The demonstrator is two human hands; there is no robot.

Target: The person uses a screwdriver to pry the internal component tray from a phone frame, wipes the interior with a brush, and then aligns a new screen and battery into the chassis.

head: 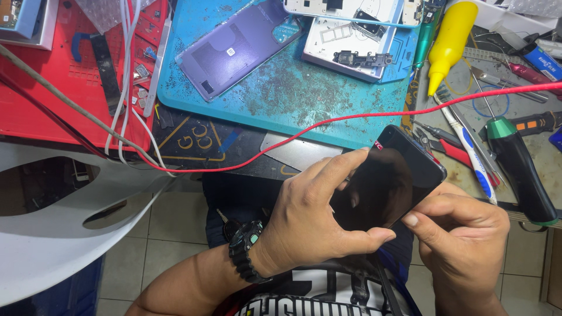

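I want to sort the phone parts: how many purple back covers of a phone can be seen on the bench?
1. The purple back cover lies on the blue mat, left of the opened white phone frames. Others may be hidden under the clutter.

Left hand [313,219] bare, no glove, no rings seen; chunky black digital wristwatch [248,250] on left wrist, greenish face, ribbed black strap; left forearm uncovered, no sleeve in view. Right hand [462,234] bare, nails short; right wrist mostly out of frame. Torso wore dark shirt [328,292] with large white block lettering and red trim at chest.
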